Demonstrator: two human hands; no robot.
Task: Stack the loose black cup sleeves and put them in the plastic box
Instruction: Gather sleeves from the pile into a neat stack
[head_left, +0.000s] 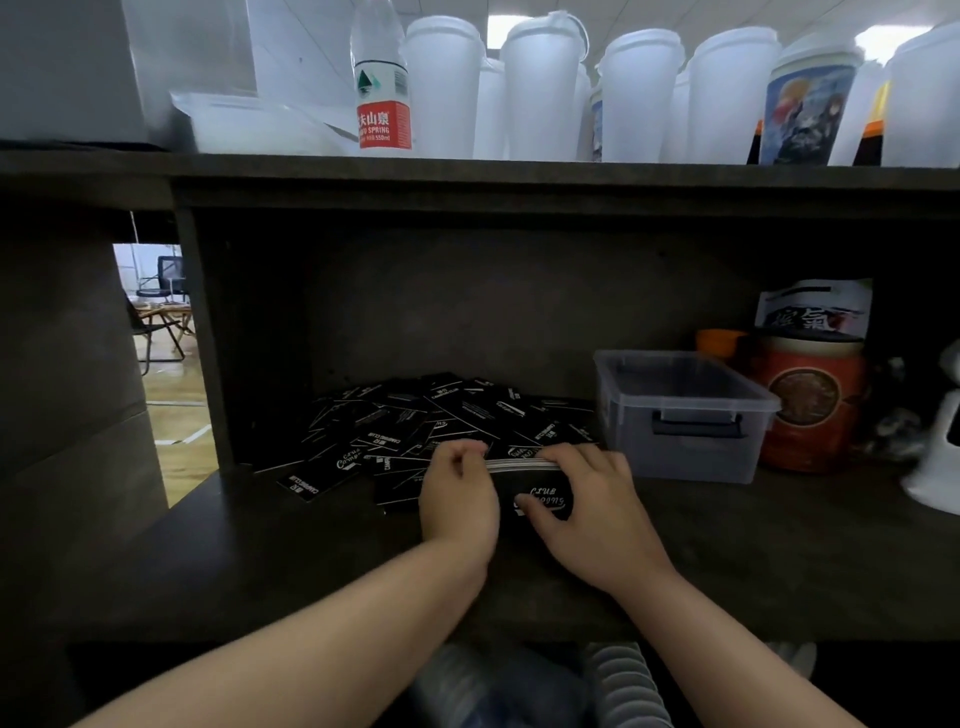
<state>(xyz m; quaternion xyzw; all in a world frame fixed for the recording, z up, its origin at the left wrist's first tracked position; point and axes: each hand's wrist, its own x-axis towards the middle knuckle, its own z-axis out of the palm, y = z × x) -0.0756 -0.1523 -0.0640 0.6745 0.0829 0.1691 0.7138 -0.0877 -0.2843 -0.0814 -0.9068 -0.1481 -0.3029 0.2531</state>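
Hands meet at the centre of the frame: the left hand (457, 499) and the right hand (576, 504) close from both sides around a small stack of black cup sleeves (530, 480), squaring it on the dark counter (260, 545). Just behind them, many loose sleeves (415, 415) lie in a scattered pile, so most of the work seems left. The plastic box (680, 410), at the right of the stack and near it, has no lid and looks empty.
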